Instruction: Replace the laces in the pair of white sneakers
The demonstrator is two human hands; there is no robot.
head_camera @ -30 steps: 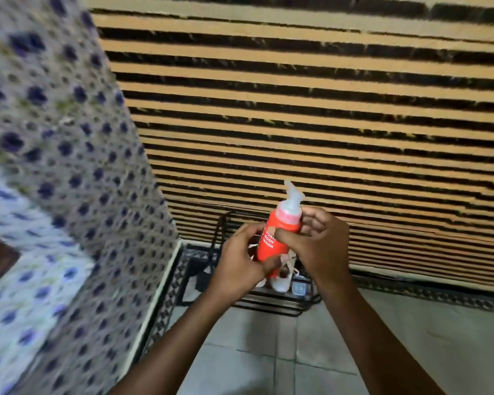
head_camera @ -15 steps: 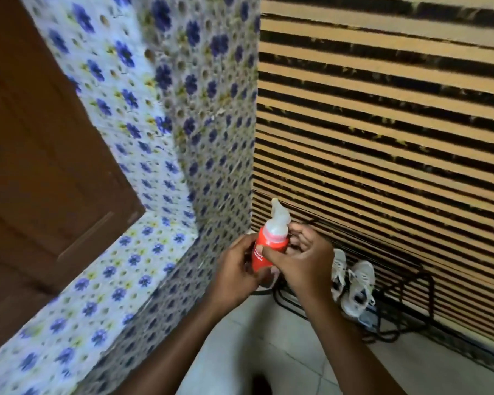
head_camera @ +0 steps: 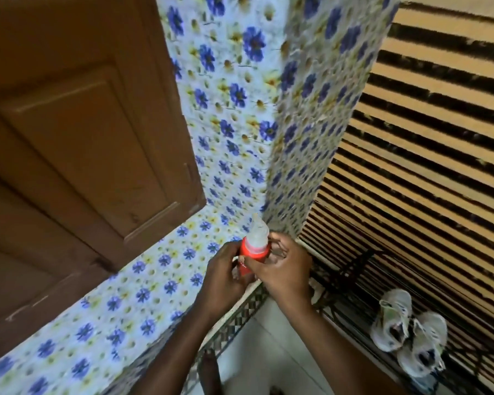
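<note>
Left hand [head_camera: 224, 270]: fingers curled round the left side of a red bottle [head_camera: 250, 256], gripping the body. Right hand [head_camera: 285, 273]: thumb laid across the bottle front, fingers curled behind near the neck, so it's a two-handed grip. Both forearms come up from bottom of frame and meet at centre. The bottle is roughly upright, its clear pointed cap [head_camera: 256, 233] on top, held over the edge of a blue-flowered ledge [head_camera: 126, 303].

Sneakers [head_camera: 408, 340]: the white pair sits side by side on a black wire rack [head_camera: 354, 262] low at right, well apart from both hands. Laces are too blurred to read.

The rack stands against a tan-and-black striped wall [head_camera: 425, 138]. Brown panelled door [head_camera: 69, 138] at left, pale tiled floor [head_camera: 268, 352] below.
</note>
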